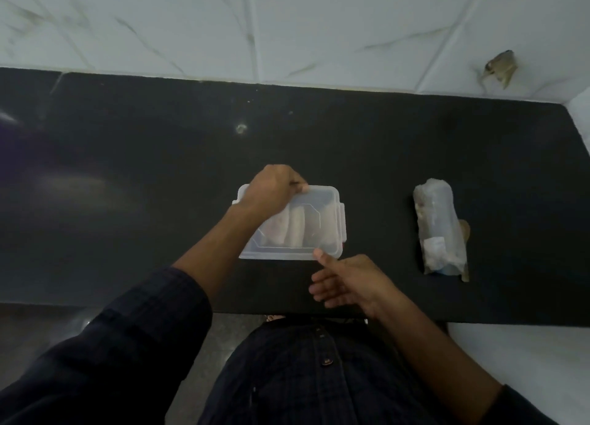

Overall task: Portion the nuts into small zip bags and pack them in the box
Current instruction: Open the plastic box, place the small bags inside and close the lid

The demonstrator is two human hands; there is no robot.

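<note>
A clear plastic box (332,229) with its lid on sits in the middle of the black counter (127,175). Pale filled zip bags (295,229) show through the lid. My left hand (274,186) lies over the box's far left corner, fingers curled over the far edge of the lid. My right hand (348,281) hovers just in front of the box with fingers relaxed, its thumb tip touching the near edge of the lid. A rolled clear bag of nuts (439,226) lies to the right of the box.
A white marbled tile wall (287,25) rises behind the counter, with a chipped spot (499,66) at the upper right. The counter's near edge runs just in front of my dark shirt. A white wall bounds the counter on the right.
</note>
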